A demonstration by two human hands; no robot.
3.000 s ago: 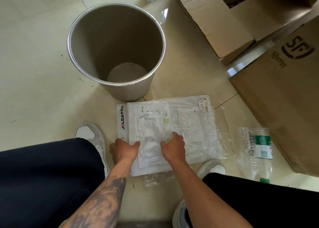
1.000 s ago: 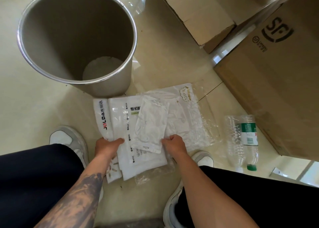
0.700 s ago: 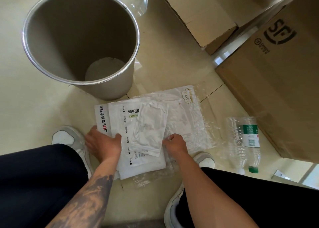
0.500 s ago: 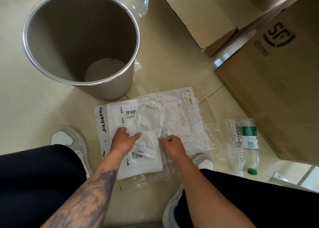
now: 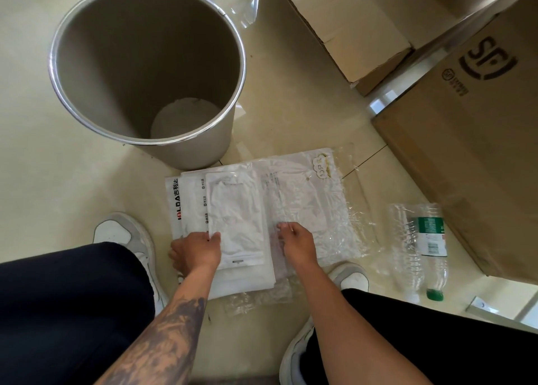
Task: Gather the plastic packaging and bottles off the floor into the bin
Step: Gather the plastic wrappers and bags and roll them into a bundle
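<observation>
A stack of flat white and clear plastic packaging lies on the floor just in front of the metal bin. A small white pouch lies on top of the stack. My left hand pinches that pouch's lower left edge. My right hand presses its fingertips on a clear sleeve beside the pouch. The bin stands upright with pale material at its bottom. Two clear crushed bottles lie side by side on the floor to the right; one has a green label and green cap.
Large cardboard boxes stand at the right, with an open box behind. A scrap of clear film lies behind the bin. My white shoes and dark trouser legs frame the stack at the bottom.
The small pouch has been straightened and now lies squarely on the stack. My left hand slid to its lower left edge; my right hand shifted right onto the clear sleeve.
</observation>
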